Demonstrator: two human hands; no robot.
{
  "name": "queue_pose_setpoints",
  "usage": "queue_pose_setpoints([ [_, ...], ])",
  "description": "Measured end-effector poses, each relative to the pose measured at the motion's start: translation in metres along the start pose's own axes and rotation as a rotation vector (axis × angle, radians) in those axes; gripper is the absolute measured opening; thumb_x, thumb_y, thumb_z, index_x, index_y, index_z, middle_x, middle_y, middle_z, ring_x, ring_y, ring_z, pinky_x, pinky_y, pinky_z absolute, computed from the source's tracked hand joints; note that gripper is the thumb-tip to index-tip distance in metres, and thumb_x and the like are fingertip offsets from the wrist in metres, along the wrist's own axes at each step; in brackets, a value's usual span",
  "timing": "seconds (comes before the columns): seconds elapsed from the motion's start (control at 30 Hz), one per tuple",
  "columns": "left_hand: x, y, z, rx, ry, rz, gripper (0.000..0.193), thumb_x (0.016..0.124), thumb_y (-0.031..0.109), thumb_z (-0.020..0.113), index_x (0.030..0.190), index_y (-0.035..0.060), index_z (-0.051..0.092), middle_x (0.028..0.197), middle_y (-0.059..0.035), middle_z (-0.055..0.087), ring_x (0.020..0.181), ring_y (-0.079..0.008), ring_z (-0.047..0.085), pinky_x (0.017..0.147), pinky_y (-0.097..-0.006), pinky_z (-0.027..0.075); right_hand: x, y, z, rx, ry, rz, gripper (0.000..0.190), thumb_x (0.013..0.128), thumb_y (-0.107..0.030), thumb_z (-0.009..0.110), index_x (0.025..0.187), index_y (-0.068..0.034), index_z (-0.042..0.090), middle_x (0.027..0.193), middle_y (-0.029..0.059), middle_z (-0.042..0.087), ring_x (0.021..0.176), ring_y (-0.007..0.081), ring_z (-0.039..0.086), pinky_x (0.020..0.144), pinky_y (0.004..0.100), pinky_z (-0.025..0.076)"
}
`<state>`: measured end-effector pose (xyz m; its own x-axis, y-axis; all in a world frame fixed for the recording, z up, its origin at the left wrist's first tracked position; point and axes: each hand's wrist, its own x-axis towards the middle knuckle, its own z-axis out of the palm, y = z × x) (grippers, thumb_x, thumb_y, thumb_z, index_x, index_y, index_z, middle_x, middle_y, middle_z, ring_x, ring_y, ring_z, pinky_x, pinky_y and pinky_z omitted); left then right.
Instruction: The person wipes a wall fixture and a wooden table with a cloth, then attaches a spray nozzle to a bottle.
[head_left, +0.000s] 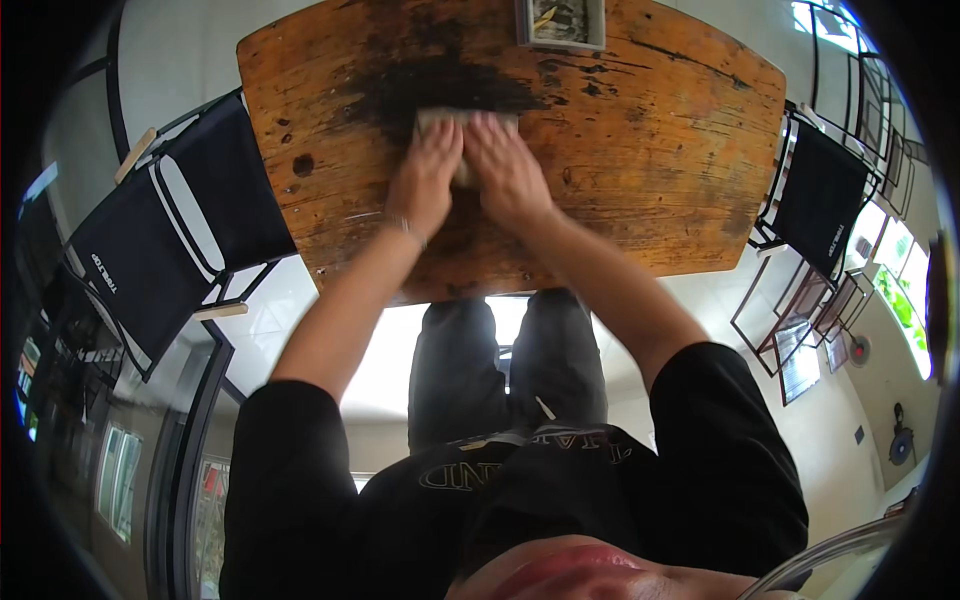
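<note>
Both hands lie flat and close together on a pale, folded-looking cloth (466, 177) on the wooden table (637, 157). My left hand (436, 178), with a thin bracelet at the wrist, covers the cloth's left part. On its right part presses my right hand (511, 171), fingers pointing to the far side. Slight blur softens the fingers, and most of the cloth is hidden beneath them. Just beyond the fingertips a large dark stain (450, 84) spreads over the worn, cracked wood.
A shallow pale-rimmed box (562, 46) with a yellowish piece in it stands at the table's far edge. Black folding chairs flank the table, one at the left (142, 262) and one at the right (821, 199). My legs (510, 367) are at the near edge.
</note>
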<state>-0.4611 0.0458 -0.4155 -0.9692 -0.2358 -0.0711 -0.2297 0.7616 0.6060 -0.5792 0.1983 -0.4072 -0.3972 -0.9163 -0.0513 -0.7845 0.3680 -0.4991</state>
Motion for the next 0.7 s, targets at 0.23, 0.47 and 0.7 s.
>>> queue_pose_setpoints([
  [0.23, -0.175, 0.101, 0.034, -0.144, -0.559, -0.1, 0.055, 0.093, 0.002, 0.046, 0.147, -0.0016, 0.056, 0.157, -0.0219, 0.053, 0.149, -0.0313, 0.047, 0.123, -0.0438, 0.038, -0.206, -0.073, -0.002, 0.283, -0.442, 0.155, 0.06, 0.091, -0.012, 0.055, 0.149, 0.002, 0.052, 0.162, 0.0237, 0.046, 0.151, 0.0338, 0.044, 0.127, 0.0473, 0.031],
  [0.47, -0.104, 0.115, 0.009, -0.21, -0.613, -0.277, 0.046, 0.093, 0.004, 0.05, 0.134, 0.0146, 0.067, 0.129, -0.0123, 0.073, 0.115, -0.0354, 0.071, 0.096, -0.0474, 0.059, -0.164, -0.015, -0.051, 0.405, -0.48, 0.105, 0.046, 0.093, -0.013, 0.056, 0.138, -0.008, 0.06, 0.132, 0.0176, 0.069, 0.11, 0.0369, 0.072, 0.091, 0.0497, 0.061],
  [0.7, 0.129, 0.075, 0.003, 0.038, 0.007, 0.006, 0.063, 0.091, -0.01, 0.048, 0.151, 0.0105, 0.056, 0.159, -0.0074, 0.052, 0.146, -0.0295, 0.05, 0.122, -0.0396, 0.043, 0.021, 0.128, -0.107, -0.19, 0.021, -0.163, 0.054, 0.09, -0.008, 0.057, 0.144, -0.004, 0.059, 0.156, 0.0165, 0.054, 0.146, 0.0299, 0.051, 0.123, 0.0439, 0.039],
])
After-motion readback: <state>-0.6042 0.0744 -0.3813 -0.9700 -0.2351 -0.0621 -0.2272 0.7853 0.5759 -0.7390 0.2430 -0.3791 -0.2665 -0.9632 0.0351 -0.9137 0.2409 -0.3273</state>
